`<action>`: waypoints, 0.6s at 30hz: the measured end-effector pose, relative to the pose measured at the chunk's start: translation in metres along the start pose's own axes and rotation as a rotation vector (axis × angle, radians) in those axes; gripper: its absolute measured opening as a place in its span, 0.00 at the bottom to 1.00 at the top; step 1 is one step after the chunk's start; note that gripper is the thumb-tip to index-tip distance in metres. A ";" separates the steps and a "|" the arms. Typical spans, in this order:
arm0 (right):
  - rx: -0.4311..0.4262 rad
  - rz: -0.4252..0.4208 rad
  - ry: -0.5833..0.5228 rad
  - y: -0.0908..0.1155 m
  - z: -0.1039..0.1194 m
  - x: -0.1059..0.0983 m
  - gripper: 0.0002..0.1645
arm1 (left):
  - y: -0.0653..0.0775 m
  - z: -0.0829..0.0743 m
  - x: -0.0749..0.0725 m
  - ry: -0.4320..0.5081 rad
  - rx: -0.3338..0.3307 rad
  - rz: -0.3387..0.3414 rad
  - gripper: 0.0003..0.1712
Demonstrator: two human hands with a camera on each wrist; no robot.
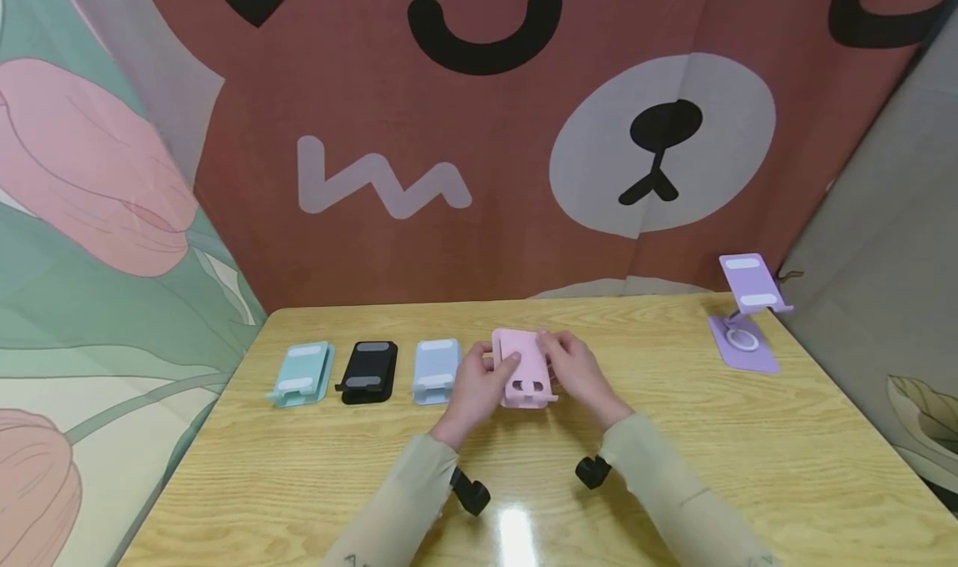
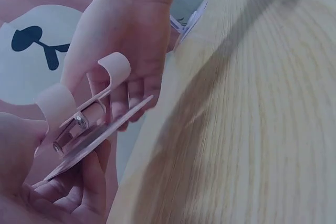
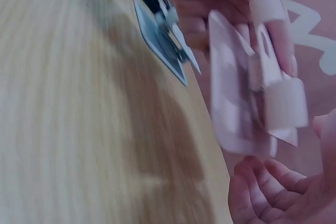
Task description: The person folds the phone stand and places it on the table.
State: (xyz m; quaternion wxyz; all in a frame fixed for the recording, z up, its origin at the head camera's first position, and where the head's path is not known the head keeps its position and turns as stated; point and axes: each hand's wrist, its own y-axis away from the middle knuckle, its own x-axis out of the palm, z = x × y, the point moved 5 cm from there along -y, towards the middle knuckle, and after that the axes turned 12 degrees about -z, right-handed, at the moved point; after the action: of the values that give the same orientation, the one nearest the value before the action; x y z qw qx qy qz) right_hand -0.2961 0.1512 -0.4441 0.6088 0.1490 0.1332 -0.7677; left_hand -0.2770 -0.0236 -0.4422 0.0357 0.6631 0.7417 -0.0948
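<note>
In the head view, a pink folding phone stand [image 1: 524, 352] is raised over the table between both hands, folded nearly flat with its cut-out lip toward me. My left hand [image 1: 476, 388] grips its left side, thumb across the front face. At the upper right corner, my right hand [image 1: 575, 372] pinches the edge. The left wrist view shows the stand's flat plate [image 2: 100, 139], its two curved lips and the hinge between them. Fingers of both hands lie along the plate there. In the right wrist view the stand [image 3: 227, 93] is blurred, with the right fingertips [image 3: 252, 163] right at its end.
Left of the hands, folded stands in blue [image 1: 437, 372], black [image 1: 368, 372] and mint green [image 1: 302, 374] lie in a row on the wooden table [image 1: 299, 484]. An unfolded purple stand [image 1: 751, 301] is at the far right. Printed cloth [image 1: 359, 251] hangs behind.
</note>
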 end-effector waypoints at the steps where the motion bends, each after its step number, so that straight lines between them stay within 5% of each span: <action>1: 0.005 -0.003 0.005 -0.002 0.000 -0.003 0.38 | -0.001 0.001 0.000 -0.008 -0.004 -0.002 0.30; 18: -0.034 -0.179 0.192 -0.041 -0.016 -0.092 0.46 | -0.004 0.012 0.010 -0.162 -0.021 0.010 0.30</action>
State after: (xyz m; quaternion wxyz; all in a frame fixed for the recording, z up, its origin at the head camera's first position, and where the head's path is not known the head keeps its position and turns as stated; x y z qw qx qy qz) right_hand -0.3151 0.2487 -0.4221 0.5245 0.1990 0.2169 -0.7989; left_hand -0.2826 -0.0166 -0.4549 0.1033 0.6566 0.7339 -0.1401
